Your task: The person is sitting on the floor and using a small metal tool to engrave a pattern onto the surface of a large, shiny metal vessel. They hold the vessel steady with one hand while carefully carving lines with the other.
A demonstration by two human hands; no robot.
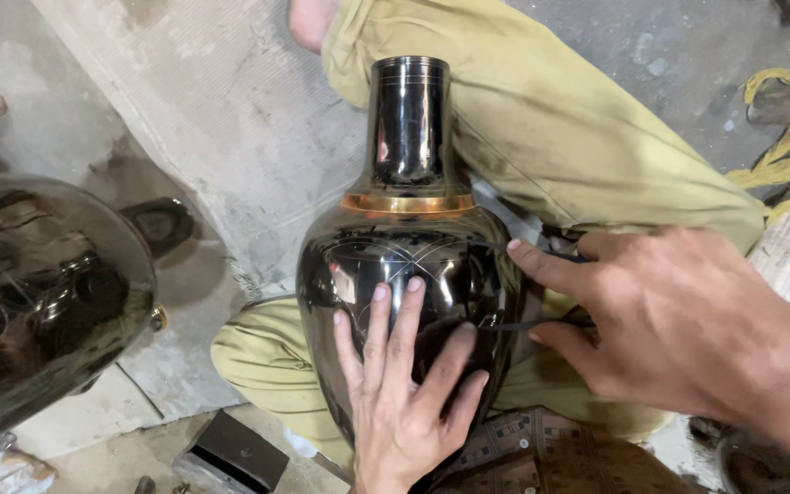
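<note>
your left hand (401, 393) lies flat, fingers spread, on the glossy dark metal vase (406, 247); your right hand (660, 320) pinches a thin tool (528, 323), its tip barely visible.

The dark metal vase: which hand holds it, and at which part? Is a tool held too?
The left hand lies flat on the belly of the dark metal vase. The right hand pinches a thin engraving tool at its rear end.

Soft daylight, sharp focus, glare streaks on the dark vase (404, 265).
</note>
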